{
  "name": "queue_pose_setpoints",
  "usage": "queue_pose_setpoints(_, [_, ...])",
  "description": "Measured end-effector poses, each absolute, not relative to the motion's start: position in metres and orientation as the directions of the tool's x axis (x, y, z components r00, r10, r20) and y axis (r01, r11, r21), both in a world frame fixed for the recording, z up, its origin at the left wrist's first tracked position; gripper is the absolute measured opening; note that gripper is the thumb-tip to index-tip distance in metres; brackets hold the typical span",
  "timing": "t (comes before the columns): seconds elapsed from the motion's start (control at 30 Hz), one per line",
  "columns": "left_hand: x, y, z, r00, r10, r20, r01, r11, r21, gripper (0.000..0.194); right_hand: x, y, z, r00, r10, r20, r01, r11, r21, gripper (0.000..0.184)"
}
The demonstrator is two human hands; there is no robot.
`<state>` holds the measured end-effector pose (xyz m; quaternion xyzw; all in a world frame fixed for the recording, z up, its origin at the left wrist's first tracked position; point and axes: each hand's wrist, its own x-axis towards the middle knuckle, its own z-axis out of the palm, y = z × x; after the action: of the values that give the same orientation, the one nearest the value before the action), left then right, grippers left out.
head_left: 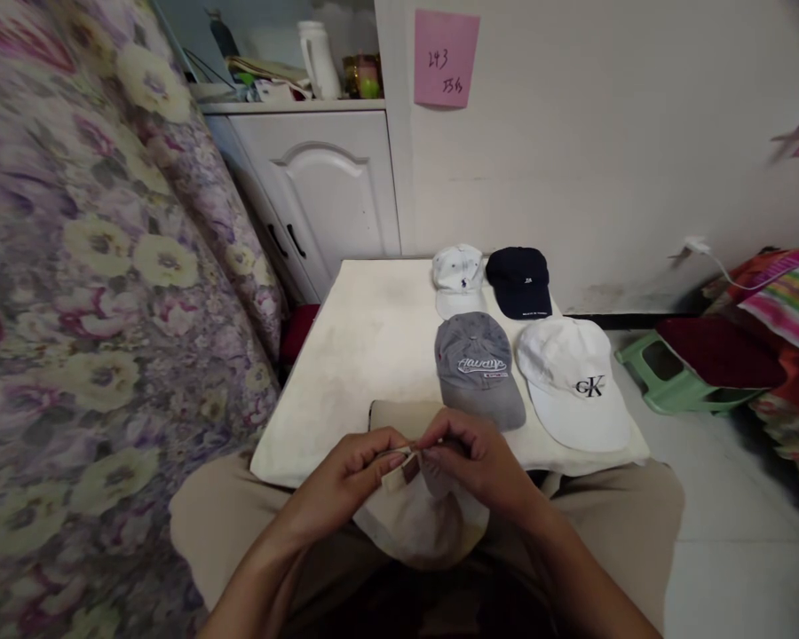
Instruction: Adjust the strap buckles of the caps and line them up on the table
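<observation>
A beige cap (430, 532) rests at the near edge of the table, over my lap, with its brim pointing away from me. My left hand (352, 470) pinches the cap's strap on the left. From the other side, the fingers of my right hand (476, 457) close on the strap, and the two hands nearly meet. A pale strap end sticks out below my left thumb. Just beyond my hands lies a grey cap (472, 359) with white lettering. To its right is a white cap (565, 377) marked with dark letters.
Behind these sit a small white cap (458, 275) and a navy cap (519, 280). All are on a cream-covered table (346, 355). A floral curtain (106, 355) hangs at left, a white cabinet (326, 186) stands behind, and a green stool (666, 390) is at right.
</observation>
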<state>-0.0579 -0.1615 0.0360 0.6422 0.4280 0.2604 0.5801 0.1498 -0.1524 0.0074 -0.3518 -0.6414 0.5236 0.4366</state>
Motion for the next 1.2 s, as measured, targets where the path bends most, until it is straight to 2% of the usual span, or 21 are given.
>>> queue_pose_setpoints(0.23, [-0.062,-0.159,0.035,0.524,0.842,-0.129,0.201,0.025,0.979,0.026,0.158,-0.145,0.001,-0.340,0.915,0.219,0.083,0.261,-0.962,0.012])
queue_pose_setpoints(0.37, [-0.061,-0.159,0.038,0.501,0.854,-0.139,0.206,0.039,0.978,0.026,0.162,-0.141,-0.008,-0.297,0.939,0.174,0.088,0.209,-0.974,0.013])
queue_pose_setpoints(0.5, [-0.061,-0.160,0.039,0.469,0.869,-0.159,0.221,0.059,0.974,0.025,0.163,-0.137,-0.018,-0.239,0.969,0.054,-0.041,0.046,-0.998,0.011])
queue_pose_setpoints(0.6, [-0.062,-0.161,0.039,0.451,0.881,-0.141,0.212,0.047,0.976,0.027,0.165,-0.134,-0.026,-0.205,0.979,-0.008,-0.207,-0.051,-0.977,0.018])
queue_pose_setpoints(0.73, [-0.063,-0.161,0.039,0.408,0.904,-0.125,0.196,0.047,0.980,0.026,0.173,-0.132,-0.039,-0.332,0.943,-0.012,-0.347,-0.134,-0.928,0.035])
queue_pose_setpoints(0.83, [-0.065,-0.160,0.041,0.375,0.915,-0.147,0.191,0.078,0.978,0.026,0.183,-0.134,-0.047,-0.460,0.888,-0.031,-0.336,-0.206,-0.919,0.047])
queue_pose_setpoints(1.0, [-0.069,-0.159,0.042,0.361,0.909,-0.209,0.094,0.187,0.978,0.028,0.204,-0.137,-0.052,-0.583,0.806,-0.099,-0.225,-0.278,-0.934,0.047])
queue_pose_setpoints(1.1, [-0.072,-0.158,0.043,0.348,0.918,-0.188,0.070,0.175,0.982,0.029,0.213,-0.137,-0.053,-0.609,0.783,-0.126,-0.212,-0.313,-0.926,0.044])
queue_pose_setpoints(1.2, [-0.075,-0.157,0.050,0.340,0.928,-0.149,0.059,0.138,0.989,0.031,0.215,-0.137,-0.048,-0.625,0.776,-0.085,-0.259,-0.308,-0.915,0.044])
